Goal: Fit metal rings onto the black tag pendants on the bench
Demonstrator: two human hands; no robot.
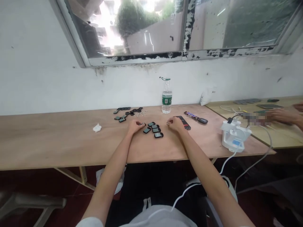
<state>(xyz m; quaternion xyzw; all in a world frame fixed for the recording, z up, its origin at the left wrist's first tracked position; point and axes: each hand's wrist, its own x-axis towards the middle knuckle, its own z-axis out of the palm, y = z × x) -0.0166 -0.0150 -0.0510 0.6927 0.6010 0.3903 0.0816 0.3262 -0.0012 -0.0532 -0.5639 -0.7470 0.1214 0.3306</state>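
Plywood bench (59,138) beneath a paint-chipped window (151,28) carries two groups of small dark rectangular modules. Near group (152,130) lies between the left hand (136,127) and right hand (175,124). Both hands are curled on the surface, fingertips just beside it; whether they pinch anything small cannot be told. Far group (129,113) lies beyond the left hand. Black handheld device (183,122) sits touching the right hand's far side, beside a Snickers bar (191,115). Water bottle (166,96) stands upright at the far edge. A co-worker's hand (281,116) rests on the adjoining table (279,138), right.
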